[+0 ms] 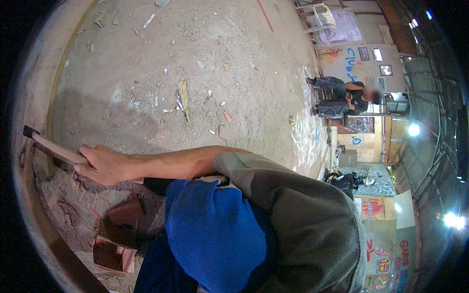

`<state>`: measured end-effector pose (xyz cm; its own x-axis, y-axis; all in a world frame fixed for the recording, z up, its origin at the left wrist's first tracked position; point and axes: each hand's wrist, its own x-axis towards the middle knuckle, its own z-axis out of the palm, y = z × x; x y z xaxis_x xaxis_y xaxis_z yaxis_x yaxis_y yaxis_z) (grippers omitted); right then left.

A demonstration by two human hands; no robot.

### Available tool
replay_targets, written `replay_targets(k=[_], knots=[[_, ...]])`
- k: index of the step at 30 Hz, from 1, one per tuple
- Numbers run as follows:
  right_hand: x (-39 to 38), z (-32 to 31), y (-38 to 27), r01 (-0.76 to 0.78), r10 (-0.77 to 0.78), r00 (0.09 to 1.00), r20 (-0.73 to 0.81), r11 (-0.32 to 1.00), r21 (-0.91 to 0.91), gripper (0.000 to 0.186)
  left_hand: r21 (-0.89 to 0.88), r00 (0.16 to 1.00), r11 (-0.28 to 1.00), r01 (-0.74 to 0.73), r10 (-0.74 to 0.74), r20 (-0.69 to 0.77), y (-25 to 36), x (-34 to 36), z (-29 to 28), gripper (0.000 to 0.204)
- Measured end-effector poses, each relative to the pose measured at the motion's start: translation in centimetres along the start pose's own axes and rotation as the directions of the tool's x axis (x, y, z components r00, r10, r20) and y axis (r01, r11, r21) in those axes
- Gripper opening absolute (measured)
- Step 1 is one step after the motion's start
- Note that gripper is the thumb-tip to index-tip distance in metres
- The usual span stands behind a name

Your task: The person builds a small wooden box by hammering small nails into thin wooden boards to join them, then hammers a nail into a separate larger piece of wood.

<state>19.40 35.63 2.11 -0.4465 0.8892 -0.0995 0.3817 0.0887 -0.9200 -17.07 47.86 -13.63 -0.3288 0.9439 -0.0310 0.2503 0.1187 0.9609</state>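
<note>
My right forearm reaches across to the left, out of a grey-brown sleeve. At its end, my right hand (105,166) is closed round the pale wooden handle of a hammer (58,148). The hammer's small dark head points to the far left, close to a wooden edge (29,178). Below the hand lies dirt mixed with broken wood scraps (61,207). Blue cloth (215,234) fills the lower middle, below the arm. My left hand does not show.
A small open wooden box (111,256) stands at the lower left. Scraps and a torn piece (183,100) litter the dirt floor (234,63). A seated person (342,96) is at the right, appearing sideways, with a white plastic chair (322,18) above and a painted wall beyond.
</note>
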Motion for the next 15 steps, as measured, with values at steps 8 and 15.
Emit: replay_targets(k=[8, 15], knots=[[-0.9, -0.4, 0.2, -0.077, 0.076, 0.995, 0.059, 0.997, 0.006, 0.041, -0.001, 1.0, 1.0, -0.015, 0.015, 0.006, -0.2, -0.6, 1.4, 0.043], [1.3, 1.6, -5.0, -0.192, 0.184, 0.959, 0.216, 0.981, 0.017, 0.045, 0.291, 0.994, 0.951, 0.107, -0.095, -0.055, -0.2, -3.6, -6.1, 0.052]])
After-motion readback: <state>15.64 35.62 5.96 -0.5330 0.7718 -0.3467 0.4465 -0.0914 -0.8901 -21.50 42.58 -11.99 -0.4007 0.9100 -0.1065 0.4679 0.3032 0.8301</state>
